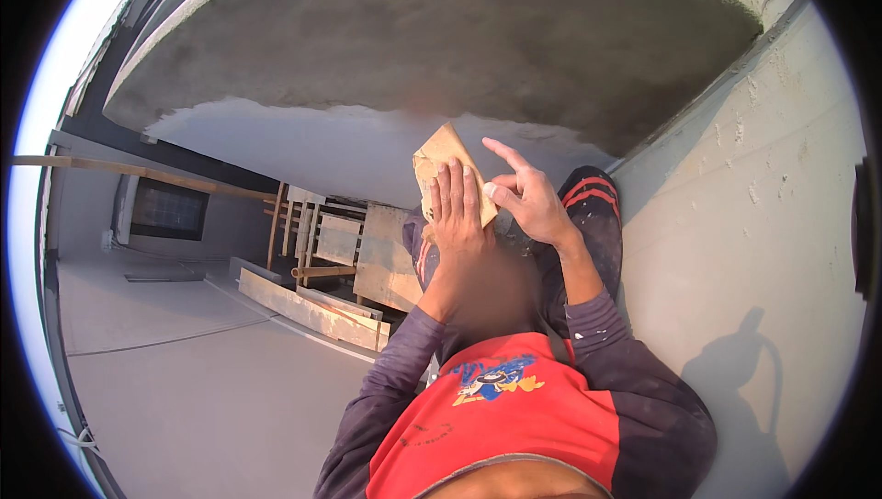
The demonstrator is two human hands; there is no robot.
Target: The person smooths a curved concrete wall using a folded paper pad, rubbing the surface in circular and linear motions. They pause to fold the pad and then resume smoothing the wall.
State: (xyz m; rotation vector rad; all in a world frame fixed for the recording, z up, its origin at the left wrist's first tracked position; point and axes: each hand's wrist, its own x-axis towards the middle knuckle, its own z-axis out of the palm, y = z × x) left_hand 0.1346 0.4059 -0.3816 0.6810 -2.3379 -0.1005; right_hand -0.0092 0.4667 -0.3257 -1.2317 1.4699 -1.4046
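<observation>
My left hand [455, 203] lies with its fingers stretched together over a tan slab [443, 145], holding it above my lap. The slab is angular, with a ragged left edge; whether it is foam or wood I cannot tell. My thumb is hidden. Close by on the right, my right hand [537, 205] has its index finger stretched out and its thumb toward the slab, with nothing seen in it. Ahead of both hands, a broad surface carries dark grey, damp-looking plaster [441, 30], with a paler band [303, 145] along its near edge.
On my right rises a pale wall [744, 196] with rough spots and a shadow on it. Below at left are wooden boards [312, 306], a plywood sheet [386, 255] and a grey floor [184, 379]. A long wooden pole [138, 170] crosses the left side, before a dark window [169, 209].
</observation>
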